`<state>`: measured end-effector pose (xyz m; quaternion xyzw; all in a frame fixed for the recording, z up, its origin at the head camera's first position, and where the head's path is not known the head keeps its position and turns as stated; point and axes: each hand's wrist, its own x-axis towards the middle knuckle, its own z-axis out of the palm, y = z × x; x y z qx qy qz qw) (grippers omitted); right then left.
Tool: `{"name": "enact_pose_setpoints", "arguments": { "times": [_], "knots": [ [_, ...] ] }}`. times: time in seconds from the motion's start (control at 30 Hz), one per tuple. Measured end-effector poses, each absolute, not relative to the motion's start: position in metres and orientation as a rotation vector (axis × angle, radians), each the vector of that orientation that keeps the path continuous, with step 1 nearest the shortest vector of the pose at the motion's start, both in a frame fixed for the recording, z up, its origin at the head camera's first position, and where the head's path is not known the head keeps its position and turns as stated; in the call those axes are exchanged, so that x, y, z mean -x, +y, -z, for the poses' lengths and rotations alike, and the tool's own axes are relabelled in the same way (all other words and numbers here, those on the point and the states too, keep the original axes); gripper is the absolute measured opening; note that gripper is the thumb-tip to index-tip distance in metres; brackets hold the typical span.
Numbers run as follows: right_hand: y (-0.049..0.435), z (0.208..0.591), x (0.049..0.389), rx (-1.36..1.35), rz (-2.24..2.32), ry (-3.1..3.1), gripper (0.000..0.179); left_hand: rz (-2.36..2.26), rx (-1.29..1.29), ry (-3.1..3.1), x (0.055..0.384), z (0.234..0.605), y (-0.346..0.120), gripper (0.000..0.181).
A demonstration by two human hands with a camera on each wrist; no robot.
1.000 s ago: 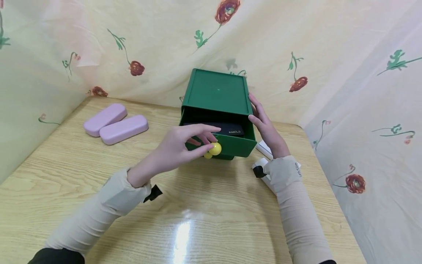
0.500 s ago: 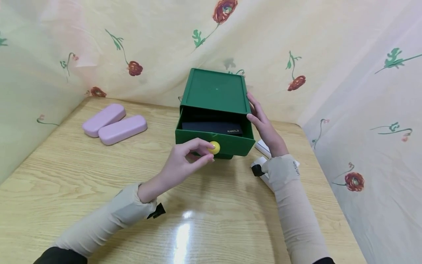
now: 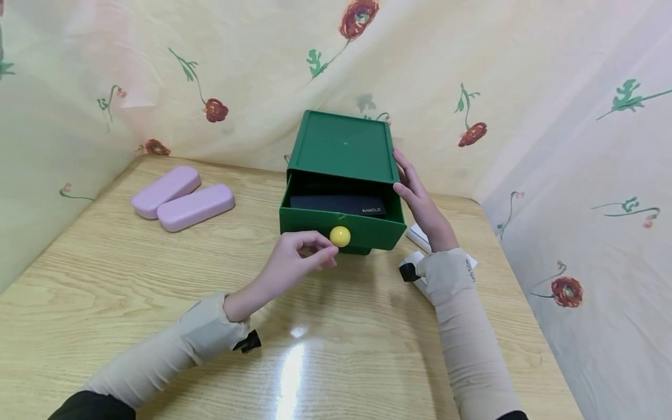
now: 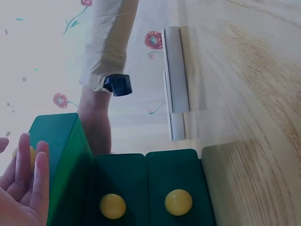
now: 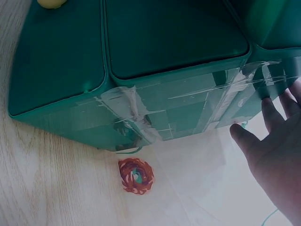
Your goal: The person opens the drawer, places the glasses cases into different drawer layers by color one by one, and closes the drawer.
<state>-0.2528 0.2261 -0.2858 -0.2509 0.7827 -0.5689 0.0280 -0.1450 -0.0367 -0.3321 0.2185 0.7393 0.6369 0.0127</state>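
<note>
A green drawer cabinet (image 3: 343, 146) stands at the back of the table, its top drawer (image 3: 370, 234) pulled out. Inside lies a dark glasses case (image 3: 331, 204) lettered KANOLD. My left hand (image 3: 283, 262) is at the drawer's yellow knob (image 3: 340, 236), thumb and fingertips just below and left of it. In the left wrist view its fingers (image 4: 22, 162) extend in front of that knob, partly hiding it. My right hand (image 3: 427, 213) rests with spread fingers along the cabinet's right side. Two lower drawers, with yellow knobs (image 4: 178, 202), are closed in the left wrist view.
Two lilac glasses cases (image 3: 196, 207) lie at the left, one partly against the other. White boxes (image 3: 419, 236) lie beside the cabinet, partly behind my right forearm. Flowered cloth (image 3: 252, 76) hangs close behind the table. Clear tape (image 5: 188, 108) covers the cabinet's side.
My left hand has moved down from over the drawer's front rim to below the knob, leaving the knob more exposed. The drawer and my right hand have stayed nearly still.
</note>
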Motion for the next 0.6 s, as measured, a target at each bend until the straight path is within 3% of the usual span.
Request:
{"name": "enact_pose_setpoints", "arguments": {
  "times": [0.6],
  "knots": [
    [0.239,0.306,0.277,0.812,1.772,2.405,0.061,-1.899,-0.509,2.244,0.156,0.329,-0.032,0.025]
  ]
}}
